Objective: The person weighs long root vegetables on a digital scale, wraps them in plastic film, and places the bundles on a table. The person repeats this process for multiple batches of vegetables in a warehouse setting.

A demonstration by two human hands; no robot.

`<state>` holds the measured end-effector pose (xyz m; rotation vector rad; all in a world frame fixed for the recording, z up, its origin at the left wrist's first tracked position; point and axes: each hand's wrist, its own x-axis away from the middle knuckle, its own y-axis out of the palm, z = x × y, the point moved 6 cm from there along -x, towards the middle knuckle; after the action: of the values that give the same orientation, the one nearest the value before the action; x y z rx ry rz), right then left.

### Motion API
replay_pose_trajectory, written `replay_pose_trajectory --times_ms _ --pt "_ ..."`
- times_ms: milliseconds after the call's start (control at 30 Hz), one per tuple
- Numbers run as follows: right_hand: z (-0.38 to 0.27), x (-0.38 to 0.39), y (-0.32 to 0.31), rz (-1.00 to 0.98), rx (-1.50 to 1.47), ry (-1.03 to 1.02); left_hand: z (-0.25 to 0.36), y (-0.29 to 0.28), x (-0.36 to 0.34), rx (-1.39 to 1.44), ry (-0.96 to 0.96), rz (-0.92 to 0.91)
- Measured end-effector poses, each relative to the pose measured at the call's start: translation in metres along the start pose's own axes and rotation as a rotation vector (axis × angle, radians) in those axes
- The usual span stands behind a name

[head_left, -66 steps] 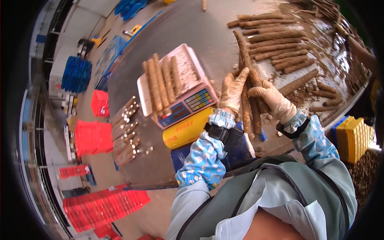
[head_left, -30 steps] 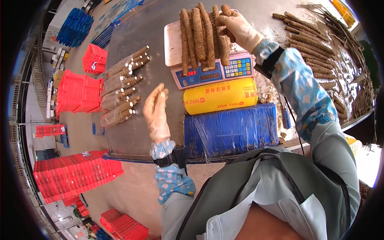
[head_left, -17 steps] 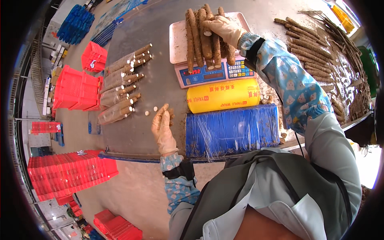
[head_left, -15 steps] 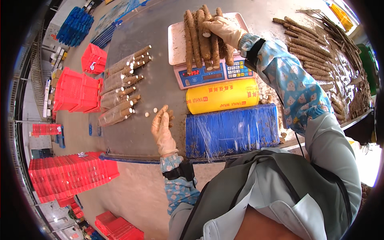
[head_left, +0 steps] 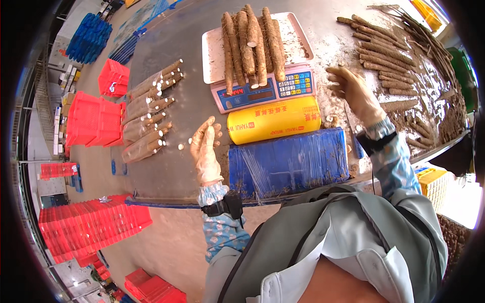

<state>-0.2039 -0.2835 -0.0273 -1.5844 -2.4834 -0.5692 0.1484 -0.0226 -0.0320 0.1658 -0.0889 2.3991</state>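
Note:
Several brown yams [head_left: 251,48] lie side by side on a white-trayed electronic scale [head_left: 208,55], their lower ends jutting over its blue panel. My right hand [head_left: 356,93], in a pale glove, is right of the scale with its fingers apart and nothing in them. Below it lies what looks like a knife with a blue handle [head_left: 359,148]. My left hand [head_left: 205,151], also gloved, is raised at the table's front edge with fingers apart and nothing in it. A yellow roll of wrap [head_left: 275,120] and a blue film-covered block [head_left: 288,164] are between my hands.
Film-wrapped yam bundles [head_left: 149,118] are stacked at the table's left. Loose yams [head_left: 386,55] and soil cover the right side, with small cut ends [head_left: 331,120] near the roll. Red crates [head_left: 93,222] stand on the floor at left; a green bin [head_left: 462,76] is far right.
My right hand has let go of the yams on the scale and moved right and toward me. The yams stay on the tray. My left hand has hardly moved.

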Motion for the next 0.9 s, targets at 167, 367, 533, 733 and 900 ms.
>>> replay_pose_trajectory --times_ms 167,367,533,733,900 --pt "0.061 0.036 -0.090 0.200 -0.323 0.055 0.000 0.015 -0.015 -0.006 -0.005 -0.058" --pt "0.085 0.077 -0.108 0.252 -0.077 0.048 0.003 0.044 -0.023 0.017 0.037 -0.105" --pt "0.062 0.101 -0.075 0.121 0.110 -0.040 0.007 0.063 -0.024 0.032 0.085 -0.161" --pt "0.046 0.127 -0.098 0.151 0.603 -0.135 0.041 0.115 0.013 -0.106 0.098 -0.121" --pt "0.066 0.133 -0.114 0.182 0.388 0.088 0.044 0.124 0.017 -0.190 0.369 -0.155"
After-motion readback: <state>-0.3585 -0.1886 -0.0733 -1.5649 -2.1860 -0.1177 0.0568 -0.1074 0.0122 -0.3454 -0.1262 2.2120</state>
